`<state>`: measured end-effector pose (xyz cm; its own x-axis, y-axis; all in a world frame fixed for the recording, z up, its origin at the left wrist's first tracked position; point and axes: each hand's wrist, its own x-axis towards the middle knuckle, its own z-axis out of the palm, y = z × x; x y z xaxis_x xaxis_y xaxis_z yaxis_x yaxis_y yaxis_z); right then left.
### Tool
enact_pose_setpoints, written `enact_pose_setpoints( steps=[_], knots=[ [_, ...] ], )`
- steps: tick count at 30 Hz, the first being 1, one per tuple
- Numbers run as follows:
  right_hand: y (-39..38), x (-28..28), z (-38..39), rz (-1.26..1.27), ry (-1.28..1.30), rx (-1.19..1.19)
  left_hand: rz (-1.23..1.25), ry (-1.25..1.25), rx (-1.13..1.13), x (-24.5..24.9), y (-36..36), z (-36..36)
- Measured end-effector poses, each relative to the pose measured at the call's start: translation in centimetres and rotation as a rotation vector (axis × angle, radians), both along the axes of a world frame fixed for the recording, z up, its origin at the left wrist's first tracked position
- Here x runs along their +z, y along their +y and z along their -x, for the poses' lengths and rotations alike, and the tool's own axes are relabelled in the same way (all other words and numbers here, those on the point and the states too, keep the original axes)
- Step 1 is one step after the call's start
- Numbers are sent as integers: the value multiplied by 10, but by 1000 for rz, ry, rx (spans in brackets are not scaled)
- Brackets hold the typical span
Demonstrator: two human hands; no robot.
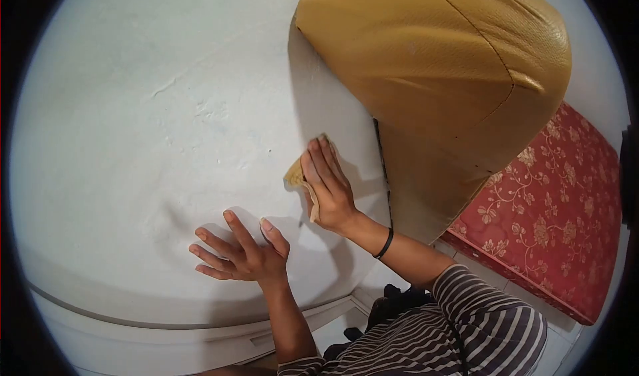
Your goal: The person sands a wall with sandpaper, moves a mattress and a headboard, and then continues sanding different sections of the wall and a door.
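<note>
My right hand (328,188) presses a folded yellowish-tan cloth (293,174) against the white wall (219,129). Its fingers lie together over the cloth, whose edges stick out at the side and below the palm; a dark band circles the wrist. Lower and to the left, my left hand (247,253) is spread wide with its back toward me, close to the wall surface, holding nothing. Small bumps, scratches and uneven patches mark the wall to the left of the cloth.
A mustard-yellow leather-like sofa (426,56) stands against the wall at the upper right. Beyond it lies a red mattress (546,209) with a floral pattern. A white skirting ledge (200,346) runs along the wall's lower edge, with pale floor tiles beside it.
</note>
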<state>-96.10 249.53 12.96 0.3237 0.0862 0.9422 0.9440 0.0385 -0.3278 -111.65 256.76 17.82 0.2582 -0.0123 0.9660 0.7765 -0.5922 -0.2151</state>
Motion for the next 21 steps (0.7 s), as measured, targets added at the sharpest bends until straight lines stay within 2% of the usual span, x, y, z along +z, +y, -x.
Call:
enact_pose_setpoints(
  steps=[4,7,9,12,13,16,19,21],
  knots=[
    [-1,102,-28,-160,45,8,-1,9,0,0,1,0],
    [3,113,-31,-199,1,-2,30,10,12,-3,-2,1],
    [1,53,0,-113,19,16,28,11,8,-3,-1,1],
    [1,56,-3,-107,-28,40,9,-4,-10,-3,0,-1],
    [0,70,-6,-119,-34,51,9,1,-9,-3,0,0],
    [-1,157,-35,-221,-71,102,9,3,-13,-2,0,1],
    [3,130,-20,-177,-60,48,15,5,-15,-4,0,1],
    [3,65,9,-79,-62,84,5,2,-20,-2,2,0]
  ],
)
